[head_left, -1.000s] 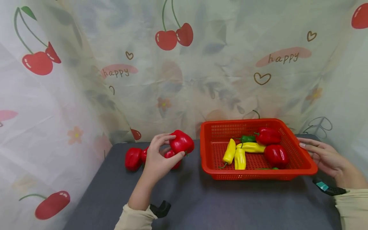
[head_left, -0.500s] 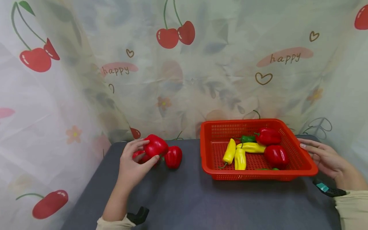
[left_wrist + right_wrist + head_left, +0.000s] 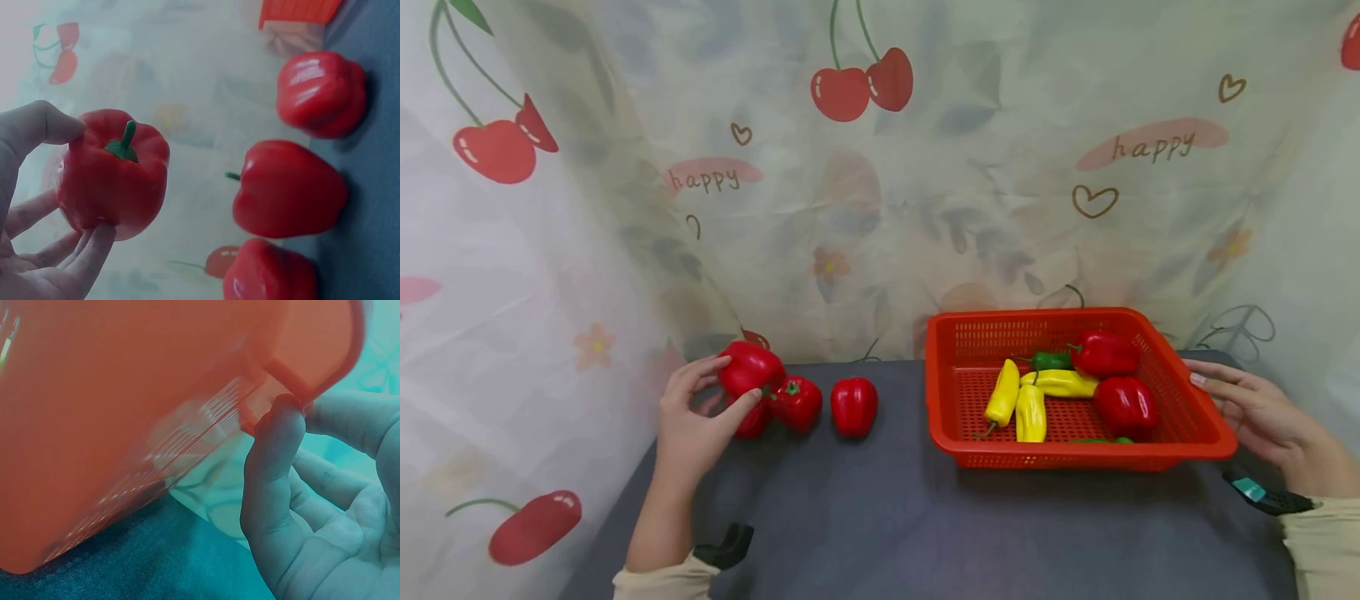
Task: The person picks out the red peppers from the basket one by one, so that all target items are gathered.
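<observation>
My left hand (image 3: 694, 429) grips a red bell pepper (image 3: 750, 367) between thumb and fingers, above the table's far left part. The left wrist view shows this pepper's green stem (image 3: 127, 140) facing the camera. Beneath and beside it three more red bell peppers lie on the table: one partly hidden (image 3: 751, 423), one with its stem showing (image 3: 797, 406), one farther right (image 3: 853, 408). At the right, my right hand (image 3: 1262, 417) pinches the rim of a red plastic basket (image 3: 1090, 451) between thumb and index finger, as the right wrist view (image 3: 319, 506) shows.
Inside the basket lie several yellow peppers (image 3: 1031, 414), a green pepper (image 3: 1051, 361), and two red bell peppers (image 3: 1126, 405). A bit of green shows behind the front rim. A printed curtain (image 3: 895, 208) encloses the dark table (image 3: 865, 533) at the back and sides.
My left hand has moved left with the bell pepper, from near the basket to over the leftmost pepper. The peppers it hid now show. My right hand has stayed on the basket rim.
</observation>
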The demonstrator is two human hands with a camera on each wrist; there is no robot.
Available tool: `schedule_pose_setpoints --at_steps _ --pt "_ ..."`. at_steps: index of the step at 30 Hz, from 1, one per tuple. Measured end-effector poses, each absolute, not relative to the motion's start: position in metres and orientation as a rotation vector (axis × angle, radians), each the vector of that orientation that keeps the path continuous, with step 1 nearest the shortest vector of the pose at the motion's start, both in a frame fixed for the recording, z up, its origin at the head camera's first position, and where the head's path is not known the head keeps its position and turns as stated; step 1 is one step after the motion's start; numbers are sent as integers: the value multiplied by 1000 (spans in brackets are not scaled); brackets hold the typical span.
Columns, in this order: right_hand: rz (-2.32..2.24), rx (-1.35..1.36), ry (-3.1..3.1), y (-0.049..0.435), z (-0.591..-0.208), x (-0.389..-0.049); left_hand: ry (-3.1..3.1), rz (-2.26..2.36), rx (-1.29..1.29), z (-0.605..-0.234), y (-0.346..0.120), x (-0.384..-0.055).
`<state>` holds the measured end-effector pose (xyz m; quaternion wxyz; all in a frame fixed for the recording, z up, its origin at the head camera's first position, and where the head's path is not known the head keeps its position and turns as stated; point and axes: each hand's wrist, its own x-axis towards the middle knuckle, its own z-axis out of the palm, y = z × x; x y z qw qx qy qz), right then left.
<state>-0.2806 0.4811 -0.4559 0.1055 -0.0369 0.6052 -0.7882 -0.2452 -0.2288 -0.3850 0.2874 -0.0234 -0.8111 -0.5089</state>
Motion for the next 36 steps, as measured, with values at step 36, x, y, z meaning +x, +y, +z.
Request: schedule_pose_setpoints --at_steps 36 --pt "-2342 -100 1752 480 -457 -281 -2218 -1375 171 -401 -256 -239"
